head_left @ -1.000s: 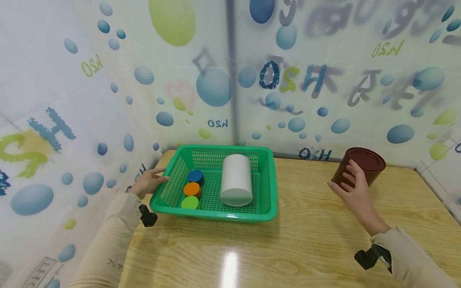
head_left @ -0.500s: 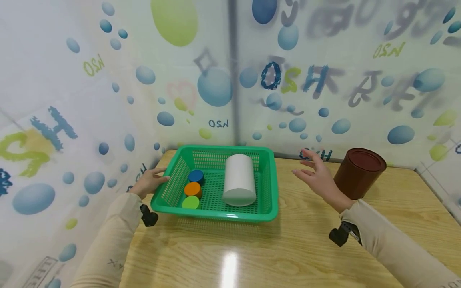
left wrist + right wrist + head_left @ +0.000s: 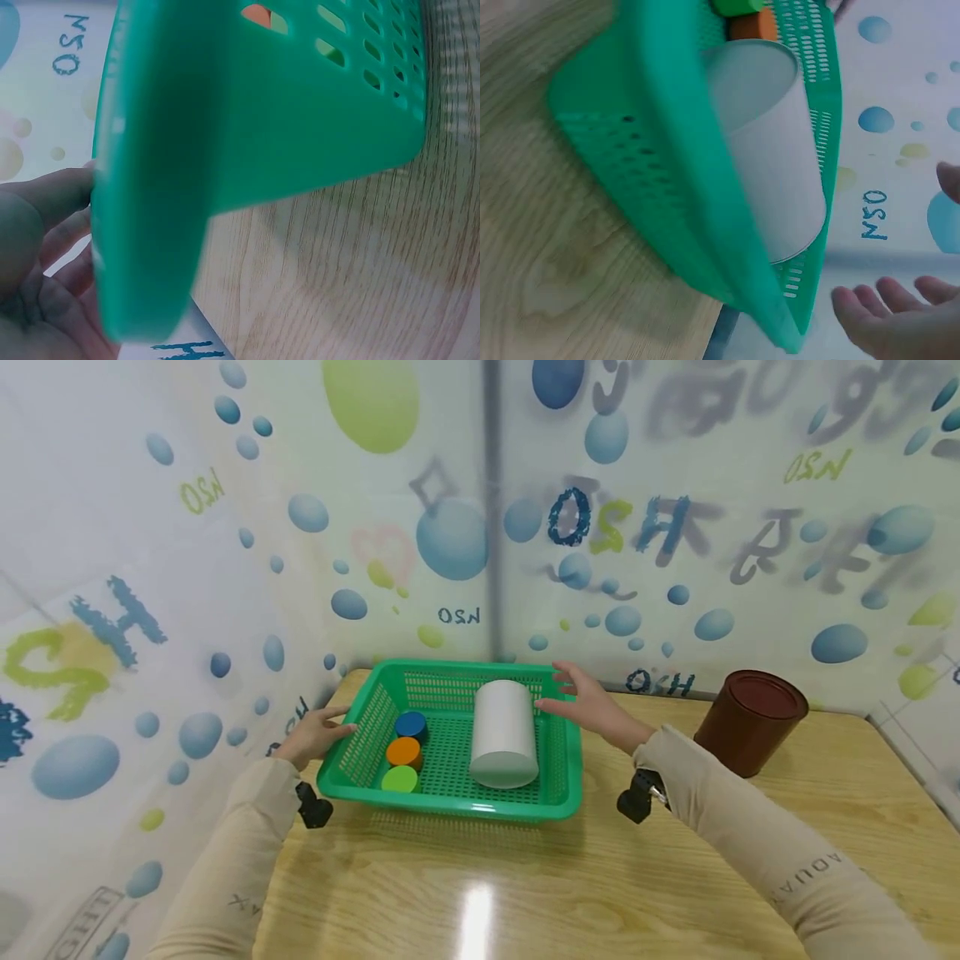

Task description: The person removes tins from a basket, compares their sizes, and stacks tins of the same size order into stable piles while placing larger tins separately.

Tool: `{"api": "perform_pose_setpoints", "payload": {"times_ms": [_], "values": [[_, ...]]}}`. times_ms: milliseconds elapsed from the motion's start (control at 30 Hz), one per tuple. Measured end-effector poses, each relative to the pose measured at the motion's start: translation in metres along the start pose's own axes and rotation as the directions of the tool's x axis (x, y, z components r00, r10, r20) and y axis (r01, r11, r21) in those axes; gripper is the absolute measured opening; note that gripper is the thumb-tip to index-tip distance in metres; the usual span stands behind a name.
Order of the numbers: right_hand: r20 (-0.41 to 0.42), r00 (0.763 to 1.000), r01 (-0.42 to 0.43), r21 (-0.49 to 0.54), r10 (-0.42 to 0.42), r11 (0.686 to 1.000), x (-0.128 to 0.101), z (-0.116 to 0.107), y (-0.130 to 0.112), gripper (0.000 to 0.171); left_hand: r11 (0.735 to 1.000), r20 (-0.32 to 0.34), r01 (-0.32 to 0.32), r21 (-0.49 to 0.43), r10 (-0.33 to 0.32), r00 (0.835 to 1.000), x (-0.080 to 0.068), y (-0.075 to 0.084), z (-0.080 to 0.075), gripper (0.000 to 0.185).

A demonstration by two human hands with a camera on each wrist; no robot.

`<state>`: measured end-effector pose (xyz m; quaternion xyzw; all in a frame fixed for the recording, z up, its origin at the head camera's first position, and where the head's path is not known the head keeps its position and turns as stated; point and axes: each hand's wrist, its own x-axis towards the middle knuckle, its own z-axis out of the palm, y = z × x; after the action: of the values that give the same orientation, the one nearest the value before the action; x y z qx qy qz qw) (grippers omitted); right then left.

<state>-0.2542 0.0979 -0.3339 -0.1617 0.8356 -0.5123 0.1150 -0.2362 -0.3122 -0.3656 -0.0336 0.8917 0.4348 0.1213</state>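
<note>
Centre of the head view: a green basket [image 3: 450, 793] rests on the wooden surface [image 3: 600, 877] with a white cylinder [image 3: 504, 733] lying on its side inside, beside three small pucks, blue [image 3: 410, 725], orange [image 3: 404, 750] and green [image 3: 398, 778]. The left hand [image 3: 315, 737] touches the basket's left wall with relaxed, straight fingers; the left wrist view shows the fingertips [image 3: 56, 196] against the rim, grip loose, holding nothing. The right hand [image 3: 592, 703] hovers over the basket's right rear rim, just beside the cylinder, fingers spread wide, grip empty. A brown pot [image 3: 750, 720] stands well apart at right. The perforated basket is judged light, fairly stiff yet somewhat flexible; hold is best taken at the two opposite rims. The smooth cylinder may roll if the basket tilts
</note>
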Motion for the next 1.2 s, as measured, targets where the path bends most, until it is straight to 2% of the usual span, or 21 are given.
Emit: {"api": "perform_pose_setpoints", "payload": {"times_ms": [100, 233, 400, 633, 867, 1033, 1200], "values": [[0.041, 0.995, -0.095, 0.029, 0.094, 0.995, 0.013, 0.005, -0.009, 0.077, 1.0, 0.001, -0.006, -0.002, 0.006, 1.0, 0.0, 0.0, -0.001, 0.06], [0.018, 0.985, -0.172, 0.061, 0.172, 0.983, 0.031, 0.013, -0.014, 0.077, 1.0, 0.012, -0.026, -0.008, 0.026, 1.0, -0.003, 0.0, -0.002, 0.065], [-0.045, 0.974, -0.214, 0.132, 0.222, 0.968, 0.049, 0.028, -0.015, 0.077, 1.0, 0.001, -0.002, 0.001, 0.002, 1.0, -0.003, 0.002, -0.001, 0.06], [-0.095, 0.952, -0.252, 0.287, 0.29, 0.924, 0.064, 0.049, -0.013, 0.082, 1.0, 0.007, -0.026, 0.013, 0.026, 1.0, -0.004, 0.003, -0.002, 0.061], [-0.128, 0.937, -0.284, 0.266, 0.326, 0.921, 0.07, 0.059, -0.005, 0.085, 1.0, -0.005, -0.015, 0.018, 0.015, 1.0, -0.002, 0.001, -0.002, 0.058], [-0.122, 0.929, -0.316, 0.235, 0.35, 0.919, 0.07, 0.066, 0.003, 0.088, 1.0, -0.009, -0.003, 0.022, 0.004, 1.0, -0.002, 0.0, 0.0, 0.058], [-0.125, 0.908, -0.364, 0.234, 0.4, 0.901, 0.073, 0.069, 0.012, 0.089, 0.999, -0.01, -0.016, 0.033, 0.016, 1.0, -0.001, -0.003, 0.0, 0.058]]}}
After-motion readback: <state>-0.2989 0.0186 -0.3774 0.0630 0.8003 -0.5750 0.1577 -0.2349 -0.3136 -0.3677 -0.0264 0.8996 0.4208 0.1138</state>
